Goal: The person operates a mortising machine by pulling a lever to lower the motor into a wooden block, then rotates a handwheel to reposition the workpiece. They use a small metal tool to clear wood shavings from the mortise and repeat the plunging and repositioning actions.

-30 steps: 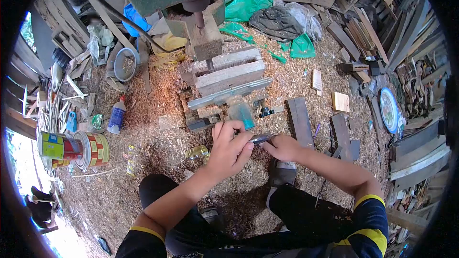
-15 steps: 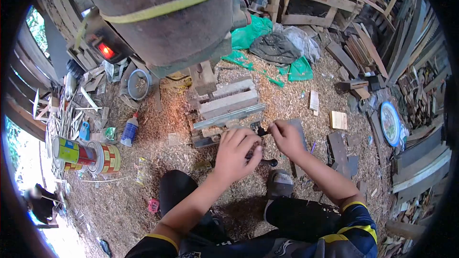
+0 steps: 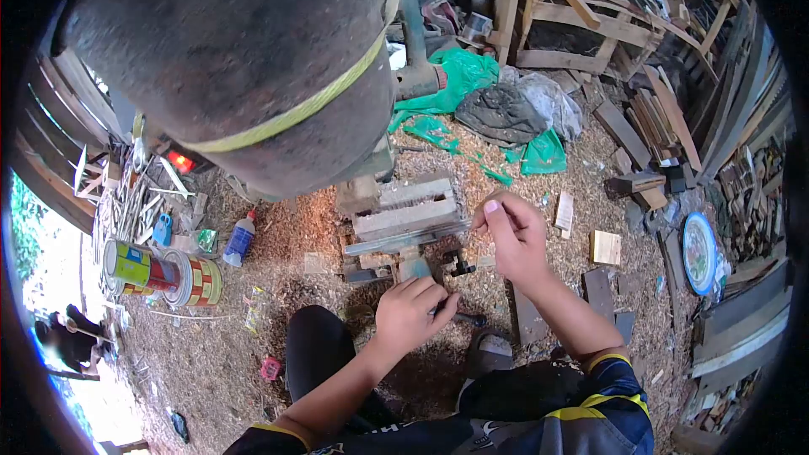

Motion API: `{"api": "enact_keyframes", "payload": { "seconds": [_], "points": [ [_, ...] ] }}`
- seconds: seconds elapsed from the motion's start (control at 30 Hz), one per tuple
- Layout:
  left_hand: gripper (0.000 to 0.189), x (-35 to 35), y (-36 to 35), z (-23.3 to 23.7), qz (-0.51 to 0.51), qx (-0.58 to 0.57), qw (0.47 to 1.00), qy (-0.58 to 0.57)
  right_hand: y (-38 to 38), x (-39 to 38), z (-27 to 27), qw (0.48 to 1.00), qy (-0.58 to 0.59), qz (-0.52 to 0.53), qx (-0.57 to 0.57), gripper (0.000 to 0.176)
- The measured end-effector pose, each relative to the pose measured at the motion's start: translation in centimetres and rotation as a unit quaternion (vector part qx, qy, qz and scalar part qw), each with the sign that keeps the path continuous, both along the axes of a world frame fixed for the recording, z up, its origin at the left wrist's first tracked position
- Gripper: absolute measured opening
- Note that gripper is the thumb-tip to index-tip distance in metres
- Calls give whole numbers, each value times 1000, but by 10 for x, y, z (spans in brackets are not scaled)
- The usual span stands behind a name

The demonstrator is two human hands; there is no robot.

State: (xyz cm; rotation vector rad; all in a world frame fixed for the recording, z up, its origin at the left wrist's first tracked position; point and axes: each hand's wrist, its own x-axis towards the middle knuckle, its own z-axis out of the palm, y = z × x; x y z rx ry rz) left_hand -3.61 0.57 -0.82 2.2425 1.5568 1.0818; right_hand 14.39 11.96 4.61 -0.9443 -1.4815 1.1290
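My left hand [image 3: 411, 313] is curled over the near end of a metal vise [image 3: 400, 244], with its fingers round the handle [image 3: 470, 318], whose dark knob sticks out to the right. To the right of the vise jaws my right hand [image 3: 516, 236] is raised, thumb pressed against the curled fingers; whatever it may hold is too small to make out. A small black metal part [image 3: 458, 263] lies between the two hands, beside the vise. Above the vise hangs a big rusty machine body [image 3: 236, 59] with a yellow band.
Wood shavings cover the ground [image 3: 244, 354]. To the left are a glue bottle [image 3: 239, 238], stacked paint cans [image 3: 192, 276] and a pink tape measure [image 3: 270, 368]. On the right lie a wood block [image 3: 605, 247], boards [image 3: 599, 291] and a round tray [image 3: 699, 253]. Green plastic [image 3: 543, 153] lies behind.
My left hand has moved down towards me, off the black part to the vise handle. My right hand has lifted away from that part. The view has shifted, with the machine body looming larger.
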Motion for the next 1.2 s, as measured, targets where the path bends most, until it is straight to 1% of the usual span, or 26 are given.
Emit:
{"api": "enact_keyframes", "payload": {
  "seconds": [0.1, 0.17, 0.27, 0.37, 0.43, 0.5, 0.53, 0.6, 0.63, 0.7, 0.73, 0.77, 0.8, 0.83, 0.9, 0.93, 1.0, 1.03, 1.1, 1.13, 1.17, 1.2],
  "points": [
    [24, 0, 0, 1, -5, -20, 1000, -10, 14, 4, 12, 999, 19, 24, 19, 27],
    [25, 0, 2, 3, -10, -32, 999, -10, 25, 11, 18, 997, 23, 48, 56, 26],
    [27, 0, 2, 9, -10, -30, 999, 3, 41, 18, 33, 994, 43, 63, 84, 27],
    [26, 1, 3, 8, -8, -23, 1000, 9, 62, 25, 50, 989, 33, 77, 118, 28],
    [25, 0, 3, 9, -6, -29, 1000, 8, 76, 25, 64, 989, 42, 76, 116, 28],
    [24, -1, 4, 8, -6, -25, 1000, 10, 93, 22, 79, 980, 28, 97, 173, 36],
    [24, -1, 5, 10, -7, -29, 1000, 10, 101, 20, 89, 979, 29, 100, 176, 36],
    [25, -1, 3, 9, -2, -33, 999, 17, 115, 13, 112, 970, -43, 132, 202, 32],
    [25, -1, 3, 9, 3, -26, 1000, 15, 122, 6, 122, 967, -44, 137, 209, 32],
    [27, -2, 3, 12, 5, -16, 1000, 20, 132, -16, 143, 972, -16, 163, 167, 16],
    [27, -2, 3, 13, 8, -7, 1000, 17, 138, -26, 153, 969, -20, 154, 190, 15],
    [28, -1, 3, 15, 14, -8, 1000, 18, 144, -38, 161, 966, -24, 145, 213, 18],
    [29, 1, 2, 16, 21, -10, 1000, 17, 152, -53, 165, 957, -8, 120, 263, 25],
    [29, 2, 1, 13, 24, -5, 1000, 13, 154, -61, 170, 962, -13, 100, 252, 29],
    [29, 3, -1, 6, 38, 1, 998, 40, 162, -74, 181, 943, -12, 42, 331, 31],
    [28, 5, -2, 10, 44, -12, 998, 53, 166, -82, 185, 943, -12, 45, 330, 31],
    [28, 10, -2, 19, 55, -22, 997, 48, 179, -99, 189, 945, 50, -20, 324, 32],
    [27, 13, -3, 21, 60, -28, 997, 45, 188, -107, 187, 946, 48, -20, 319, 32],
    [26, 17, -5, 21, 70, -41, 996, 40, 205, -124, 184, 953, 130, -19, 271, 31],
    [29, 19, -3, 23, 78, -26, 996, 25, 204, -128, 190, 955, 130, -22, 267, 31],
    [33, 20, -3, 23, 87, -11, 996, 11, 200, -131, 196, 962, 150, -25, 228, 29],
    [33, 19, -4, 21, 87, -18, 996, 9, 200, -134, 200, 967, 171, -28, 189, 30]
  ]
}}
